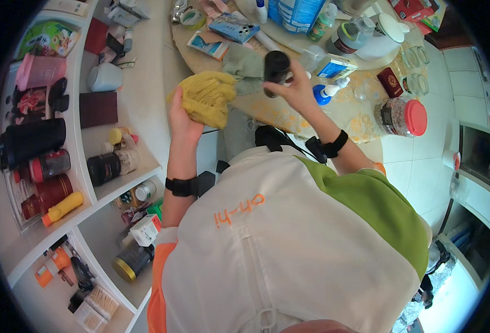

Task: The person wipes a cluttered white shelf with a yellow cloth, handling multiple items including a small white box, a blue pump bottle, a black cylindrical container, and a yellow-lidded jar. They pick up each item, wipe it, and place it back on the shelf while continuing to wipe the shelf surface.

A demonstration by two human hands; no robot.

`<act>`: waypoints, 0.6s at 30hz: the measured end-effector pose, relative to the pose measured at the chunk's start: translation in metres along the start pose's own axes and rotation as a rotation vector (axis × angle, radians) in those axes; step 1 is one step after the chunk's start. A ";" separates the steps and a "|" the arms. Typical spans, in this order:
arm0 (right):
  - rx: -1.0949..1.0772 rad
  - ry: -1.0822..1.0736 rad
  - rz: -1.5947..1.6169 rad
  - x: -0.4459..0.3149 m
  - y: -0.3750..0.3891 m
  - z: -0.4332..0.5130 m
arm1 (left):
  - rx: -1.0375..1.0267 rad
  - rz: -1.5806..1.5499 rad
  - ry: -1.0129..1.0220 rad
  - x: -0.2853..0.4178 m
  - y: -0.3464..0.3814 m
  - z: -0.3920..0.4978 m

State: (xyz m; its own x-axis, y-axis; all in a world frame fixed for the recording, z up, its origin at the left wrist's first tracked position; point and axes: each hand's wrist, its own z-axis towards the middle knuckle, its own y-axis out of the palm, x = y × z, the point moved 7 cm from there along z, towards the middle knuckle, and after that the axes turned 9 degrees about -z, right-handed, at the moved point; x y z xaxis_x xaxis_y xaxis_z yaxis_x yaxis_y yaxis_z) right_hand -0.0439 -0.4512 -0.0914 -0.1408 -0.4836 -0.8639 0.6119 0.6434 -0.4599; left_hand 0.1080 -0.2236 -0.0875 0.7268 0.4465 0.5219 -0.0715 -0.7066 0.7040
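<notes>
A crumpled yellow cloth [207, 98] rests in my left hand [183, 118], with the thumb over its edge. My right hand [297, 89] grips a dark, cup-like container [276, 68] between thumb and fingers, above the round table with its patterned cover [278, 112]. Between the two hands a grey-green cloth [245, 68] lies on the table. Just right of my right hand stand a blue pump bottle [323, 94] and a blue-and-white box [334, 67].
At left are white shelves [120, 187] holding bottles, jars and boxes. Farther right on the table are a red-lidded jar [415, 118], a dark red booklet [390, 82], glass jars [416, 84] and a white lidded pot [380, 37]. A blue bag [295, 14] stands at the back.
</notes>
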 end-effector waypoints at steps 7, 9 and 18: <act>0.163 0.027 -0.119 0.054 -0.010 0.002 | 0.040 -0.003 -0.042 -0.011 -0.017 0.014; 0.167 0.022 -0.101 0.063 -0.007 0.001 | 0.042 -0.021 -0.032 -0.010 -0.020 0.014; 0.238 0.001 -0.249 0.063 -0.013 -0.010 | 0.077 -0.044 0.009 -0.009 -0.033 0.010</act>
State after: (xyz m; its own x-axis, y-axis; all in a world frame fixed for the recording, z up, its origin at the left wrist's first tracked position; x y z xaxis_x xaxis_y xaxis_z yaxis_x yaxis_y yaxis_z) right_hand -0.0686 -0.4839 -0.1422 -0.3098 -0.6075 -0.7314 0.7230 0.3491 -0.5962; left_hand 0.1105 -0.2100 -0.1206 0.7222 0.4824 0.4956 0.0134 -0.7262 0.6874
